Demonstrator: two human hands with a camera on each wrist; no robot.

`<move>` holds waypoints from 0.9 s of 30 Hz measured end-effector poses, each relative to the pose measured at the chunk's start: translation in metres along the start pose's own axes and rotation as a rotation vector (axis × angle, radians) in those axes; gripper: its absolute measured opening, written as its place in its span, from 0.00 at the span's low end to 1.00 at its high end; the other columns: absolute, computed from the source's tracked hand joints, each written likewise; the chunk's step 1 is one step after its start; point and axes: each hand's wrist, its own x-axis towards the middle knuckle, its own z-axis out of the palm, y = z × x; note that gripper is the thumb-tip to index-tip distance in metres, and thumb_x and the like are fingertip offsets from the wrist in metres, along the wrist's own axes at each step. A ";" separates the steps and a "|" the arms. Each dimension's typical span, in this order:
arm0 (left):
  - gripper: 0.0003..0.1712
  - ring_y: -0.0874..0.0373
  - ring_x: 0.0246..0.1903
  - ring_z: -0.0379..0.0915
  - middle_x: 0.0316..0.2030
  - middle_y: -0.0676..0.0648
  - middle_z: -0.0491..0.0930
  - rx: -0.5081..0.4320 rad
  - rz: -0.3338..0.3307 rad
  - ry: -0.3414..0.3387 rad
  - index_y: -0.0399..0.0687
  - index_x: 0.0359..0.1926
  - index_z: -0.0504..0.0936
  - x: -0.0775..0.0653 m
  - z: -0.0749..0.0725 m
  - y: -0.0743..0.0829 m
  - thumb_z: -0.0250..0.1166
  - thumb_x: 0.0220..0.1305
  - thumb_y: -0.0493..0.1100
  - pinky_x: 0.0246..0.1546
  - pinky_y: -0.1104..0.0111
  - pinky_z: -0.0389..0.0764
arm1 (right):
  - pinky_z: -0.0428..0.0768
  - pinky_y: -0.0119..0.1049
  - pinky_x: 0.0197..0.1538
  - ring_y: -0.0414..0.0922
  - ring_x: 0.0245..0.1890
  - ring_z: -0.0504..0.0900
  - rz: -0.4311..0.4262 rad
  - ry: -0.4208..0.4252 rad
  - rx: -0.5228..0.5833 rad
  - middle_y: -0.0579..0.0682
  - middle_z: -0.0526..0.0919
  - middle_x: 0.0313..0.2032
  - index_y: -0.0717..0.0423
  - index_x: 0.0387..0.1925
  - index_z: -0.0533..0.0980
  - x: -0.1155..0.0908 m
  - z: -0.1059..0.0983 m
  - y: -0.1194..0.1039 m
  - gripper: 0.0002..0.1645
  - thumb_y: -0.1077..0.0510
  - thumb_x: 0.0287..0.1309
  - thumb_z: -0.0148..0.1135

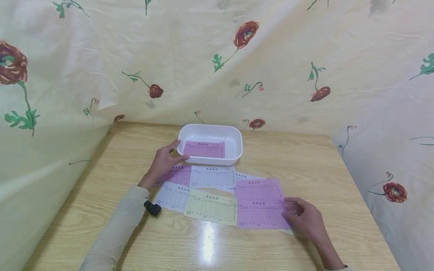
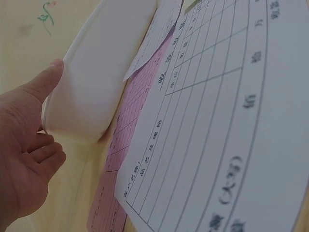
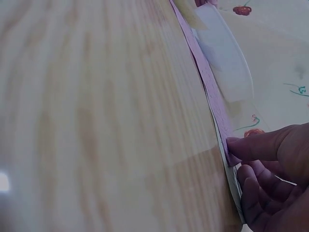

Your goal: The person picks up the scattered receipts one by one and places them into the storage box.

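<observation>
Pink slip [image 1: 262, 216] being pinched by right hand [image 1: 305, 217]
White tray [image 1: 211, 161] is being gripped at its rim by the left hand [image 1: 164, 162].

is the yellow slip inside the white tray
No, the yellow slip lies on the table outside the white tray, which has a pink slip in it.

Your left forearm [image 1: 118, 226] slants forward and inward; the left hand [image 1: 163, 162] reaches ahead, thumb and forefinger spread apart, other fingers curled. Your right hand [image 1: 306, 217] sits nearer you, thumb close to its curled fingers, wrist [image 1: 326, 246] angled inward.
</observation>
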 end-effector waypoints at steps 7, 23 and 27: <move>0.55 0.42 0.76 0.55 0.78 0.42 0.56 0.012 0.021 0.006 0.43 0.76 0.63 0.000 0.000 -0.001 0.75 0.56 0.63 0.74 0.48 0.63 | 0.79 0.28 0.35 0.42 0.34 0.82 0.032 -0.030 -0.014 0.50 0.88 0.36 0.64 0.51 0.84 -0.001 -0.002 -0.002 0.23 0.56 0.55 0.77; 0.55 0.42 0.76 0.55 0.78 0.42 0.56 0.012 0.007 0.007 0.42 0.76 0.62 0.000 -0.001 -0.001 0.75 0.57 0.63 0.74 0.49 0.64 | 0.83 0.29 0.38 0.44 0.39 0.87 0.044 -0.078 0.054 0.56 0.90 0.43 0.61 0.49 0.83 -0.007 -0.021 -0.009 0.21 0.49 0.63 0.71; 0.55 0.42 0.76 0.55 0.78 0.42 0.56 0.012 0.012 0.008 0.42 0.76 0.63 0.001 -0.001 -0.001 0.75 0.56 0.63 0.74 0.49 0.64 | 0.84 0.27 0.38 0.39 0.38 0.87 0.032 -0.065 0.103 0.57 0.90 0.43 0.63 0.49 0.83 -0.008 -0.027 -0.010 0.22 0.49 0.63 0.72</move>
